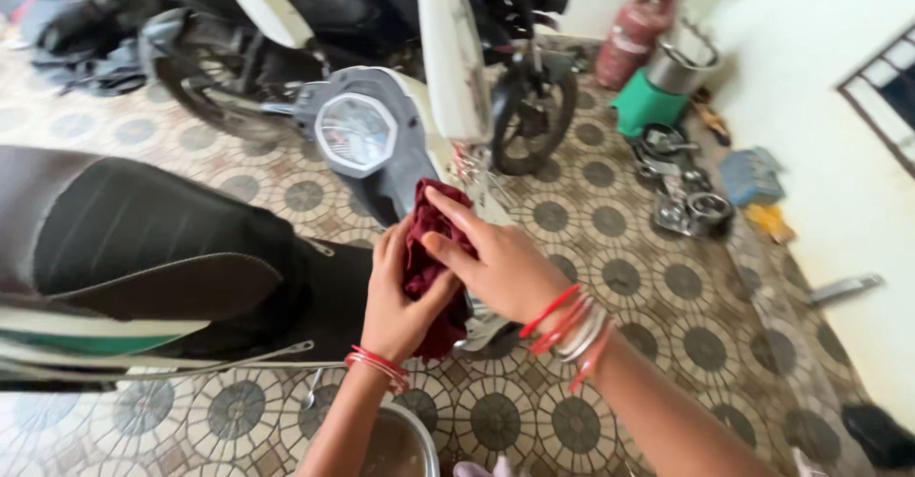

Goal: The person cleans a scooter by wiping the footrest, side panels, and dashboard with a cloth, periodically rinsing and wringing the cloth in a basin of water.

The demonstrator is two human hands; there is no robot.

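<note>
A dark red cloth (426,248) is bunched between both my hands, in front of a scooter. My left hand (398,301) grips the cloth from below and the left. My right hand (496,263) presses on the cloth from the right, index finger stretched along its top. Both wrists wear red and silver bangles. The cloth sits against the scooter's dark front panel, just under its speedometer (355,134). The scooter's black seat (124,229) fills the left of the view.
A second motorcycle (381,20) is parked behind the scooter. A metal bucket (400,444) stands below my left arm. At the right wall are a red gas cylinder (634,34), a steel pot on a green stool (658,86) and metal utensils (686,201) on the patterned tile floor.
</note>
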